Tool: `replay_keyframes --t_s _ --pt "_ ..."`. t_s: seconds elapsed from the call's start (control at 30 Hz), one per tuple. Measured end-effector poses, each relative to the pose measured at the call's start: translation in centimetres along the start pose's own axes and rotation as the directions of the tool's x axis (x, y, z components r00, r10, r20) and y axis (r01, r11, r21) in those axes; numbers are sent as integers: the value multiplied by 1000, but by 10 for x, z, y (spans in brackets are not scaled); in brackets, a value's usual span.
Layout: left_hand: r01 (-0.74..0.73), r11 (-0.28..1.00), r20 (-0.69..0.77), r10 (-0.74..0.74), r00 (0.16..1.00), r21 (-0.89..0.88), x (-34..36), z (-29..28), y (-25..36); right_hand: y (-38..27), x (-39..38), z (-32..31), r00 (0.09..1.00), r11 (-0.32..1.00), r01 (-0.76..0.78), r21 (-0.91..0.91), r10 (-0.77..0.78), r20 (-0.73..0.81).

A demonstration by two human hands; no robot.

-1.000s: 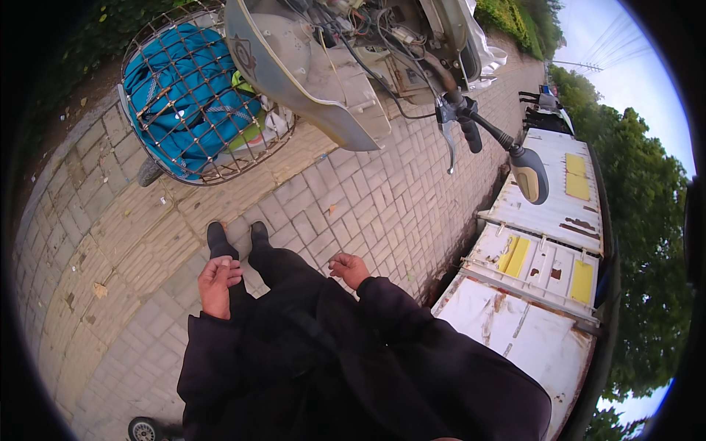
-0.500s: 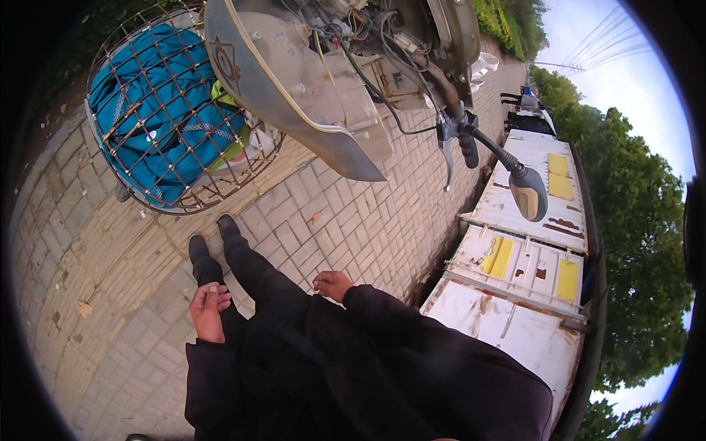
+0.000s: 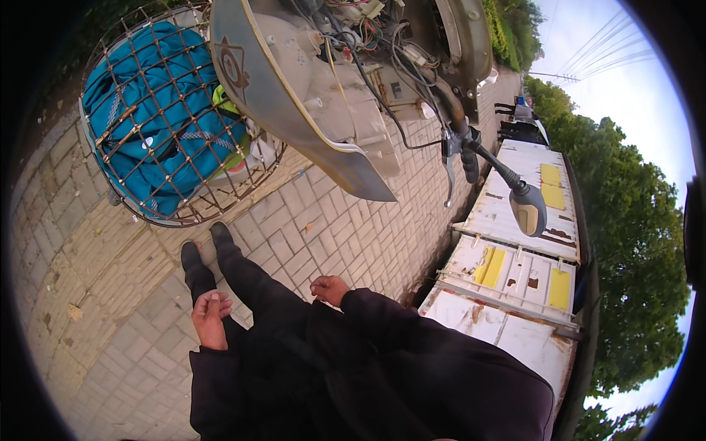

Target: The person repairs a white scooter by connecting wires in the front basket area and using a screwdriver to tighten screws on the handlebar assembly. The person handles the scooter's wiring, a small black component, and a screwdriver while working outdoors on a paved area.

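- Scooter (image 3: pixel 340 110): its front end fills the upper middle of the frame, well apart from both your hands, with a tangle of wires (image 3: pixel 368 33) exposed.
- Your left hand (image 3: pixel 211 321), left of centre below the middle, has its thumb up against bent fingers; you cannot tell from this view whether they pinch anything.
- Your right hand (image 3: pixel 330 289), near the centre, has its fingers curled inward; what they might hold is too small to tell.
- At upper left, a wire basket (image 3: pixel 180 223) holds a bundle of blue fabric (image 3: pixel 151 81).
- Right of upper centre, you see the brake lever (image 3: pixel 449 180) and a mirror (image 3: pixel 528 209).
- Paving bricks (image 3: pixel 368 242) spread beyond your hands; rusty white metal panels (image 3: pixel 471 316) line the right side.
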State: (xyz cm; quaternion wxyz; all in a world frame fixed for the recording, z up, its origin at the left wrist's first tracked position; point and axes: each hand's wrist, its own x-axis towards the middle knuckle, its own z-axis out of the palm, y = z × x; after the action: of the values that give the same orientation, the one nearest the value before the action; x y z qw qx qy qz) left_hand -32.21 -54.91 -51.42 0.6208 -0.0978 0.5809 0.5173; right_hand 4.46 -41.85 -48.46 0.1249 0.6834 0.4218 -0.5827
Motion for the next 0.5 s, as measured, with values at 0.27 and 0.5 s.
replay_keyframes --t_s 0.27,0.5 --pt "39 999 -6 -39 999 -22 12 -2 -23 10 9 -2 995 995 -96 22 95 28" --pt "48 998 7 -48 999 -31 17 -3 -34 2 13 4 994 995 -95 4 95 51"
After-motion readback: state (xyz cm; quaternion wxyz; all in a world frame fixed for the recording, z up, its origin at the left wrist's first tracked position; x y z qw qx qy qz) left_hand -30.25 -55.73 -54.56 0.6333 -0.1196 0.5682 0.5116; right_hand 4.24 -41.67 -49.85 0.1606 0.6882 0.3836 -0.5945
